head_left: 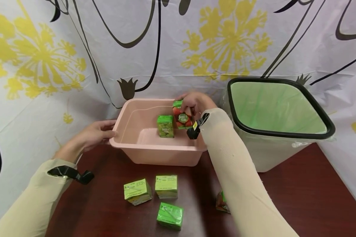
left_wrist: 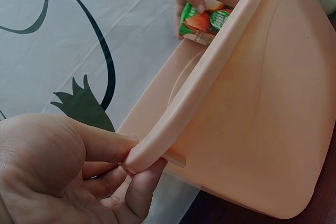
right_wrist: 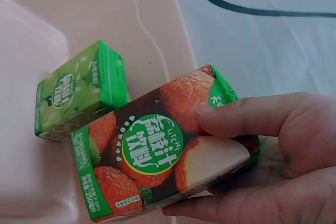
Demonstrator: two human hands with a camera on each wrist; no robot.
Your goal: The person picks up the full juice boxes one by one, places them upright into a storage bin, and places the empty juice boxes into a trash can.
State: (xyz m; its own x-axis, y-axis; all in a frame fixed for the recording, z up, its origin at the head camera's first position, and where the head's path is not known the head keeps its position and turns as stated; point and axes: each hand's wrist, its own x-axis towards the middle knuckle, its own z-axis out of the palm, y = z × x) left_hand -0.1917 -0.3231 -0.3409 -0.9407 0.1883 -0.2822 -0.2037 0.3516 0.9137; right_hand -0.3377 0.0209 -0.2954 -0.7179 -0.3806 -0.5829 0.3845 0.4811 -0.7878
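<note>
My right hand [head_left: 197,102] grips a red litchi juice box [right_wrist: 152,145] between thumb and fingers, over the right end of a pink plastic basin [head_left: 160,147]. Inside the basin stands a green grape juice box [head_left: 165,126], just left of the litchi box. In the left wrist view, my left hand [left_wrist: 79,166] pinches the basin's rim at its left side, thumb on top and fingers beneath. The litchi box also shows beyond that rim [left_wrist: 205,22], its lower part partly hidden by it.
Two yellow-green juice boxes [head_left: 166,186] and a bright green one [head_left: 170,215] stand on the dark red table in front of the basin. Another box [head_left: 221,202] is partly hidden by my right sleeve. A black-rimmed bin [head_left: 264,149] stands at the right.
</note>
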